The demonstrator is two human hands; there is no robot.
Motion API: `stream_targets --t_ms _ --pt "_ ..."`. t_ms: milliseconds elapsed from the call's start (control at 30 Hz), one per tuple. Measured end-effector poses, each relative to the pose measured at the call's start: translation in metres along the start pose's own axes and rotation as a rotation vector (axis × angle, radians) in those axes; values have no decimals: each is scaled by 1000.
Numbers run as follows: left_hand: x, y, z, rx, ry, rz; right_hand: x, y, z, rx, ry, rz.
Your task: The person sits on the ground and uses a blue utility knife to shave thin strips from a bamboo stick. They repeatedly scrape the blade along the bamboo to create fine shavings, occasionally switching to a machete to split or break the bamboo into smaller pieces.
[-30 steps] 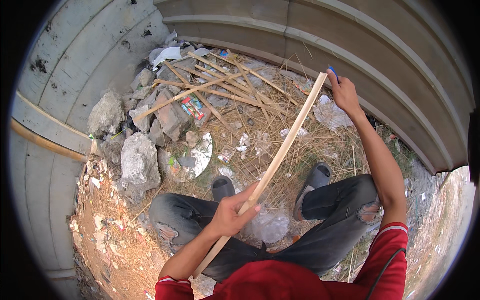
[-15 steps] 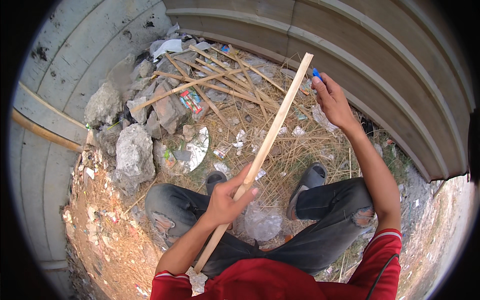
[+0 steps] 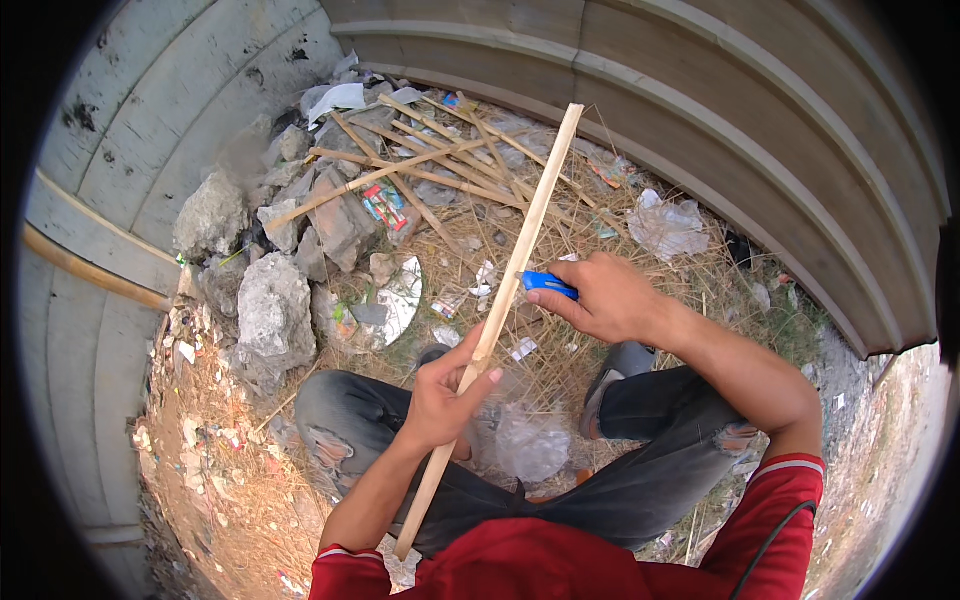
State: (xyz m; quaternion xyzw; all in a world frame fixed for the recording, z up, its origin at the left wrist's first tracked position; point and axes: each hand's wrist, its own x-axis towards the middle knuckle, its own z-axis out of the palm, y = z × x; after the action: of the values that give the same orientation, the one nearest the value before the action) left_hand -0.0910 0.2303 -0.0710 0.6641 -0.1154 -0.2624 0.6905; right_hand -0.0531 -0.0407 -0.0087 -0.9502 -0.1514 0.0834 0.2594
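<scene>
A long, pale wooden stick (image 3: 540,205) slants up and away from my lap, its far end leaning right. Around its lower middle my left hand (image 3: 447,392) is closed, thumb on the right side. My right hand (image 3: 607,298) grips a blue-handled cutter knife (image 3: 550,285), fingers wrapped round the handle. The knife's front end is at the stick's right edge, above my left hand; its blade is too small to make out. Whether it touches the wood I cannot tell.
Several thin wooden sticks (image 3: 420,160) lie crossed on the ground ahead. Grey rocks (image 3: 272,305) are piled at the left. A clear plastic bag (image 3: 532,442) lies between my legs, another (image 3: 668,228) at the right. A corrugated metal wall (image 3: 690,90) and a grey panel wall (image 3: 180,110) enclose the spot.
My right hand has come down and toward me with the knife, from beside the stick's far end to its middle. The stick's far end has swung slightly left.
</scene>
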Motion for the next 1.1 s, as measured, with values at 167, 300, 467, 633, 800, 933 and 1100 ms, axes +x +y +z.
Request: stream_targets --t_ms 167,300,467,633,800,933,1100 --pt "2 2 2 18 -32 -58 8 27 7 -67 176 68" --pt "-3 -1 4 58 -107 -67 18 78 -20 -28 296 255" --pt "-3 0 7 53 -124 -95 19 91 -18 -69 380 308" --pt "-13 -10 2 123 -158 -75 36 134 -36 23 591 515" --pt "-21 -24 -5 135 -233 33 11 193 -63 93 898 578" --pt "-14 -4 -3 10 -130 -8 13 153 -42 509 662 437" --pt "-11 3 1 -34 -131 -7 24 77 -37 931 460 281"
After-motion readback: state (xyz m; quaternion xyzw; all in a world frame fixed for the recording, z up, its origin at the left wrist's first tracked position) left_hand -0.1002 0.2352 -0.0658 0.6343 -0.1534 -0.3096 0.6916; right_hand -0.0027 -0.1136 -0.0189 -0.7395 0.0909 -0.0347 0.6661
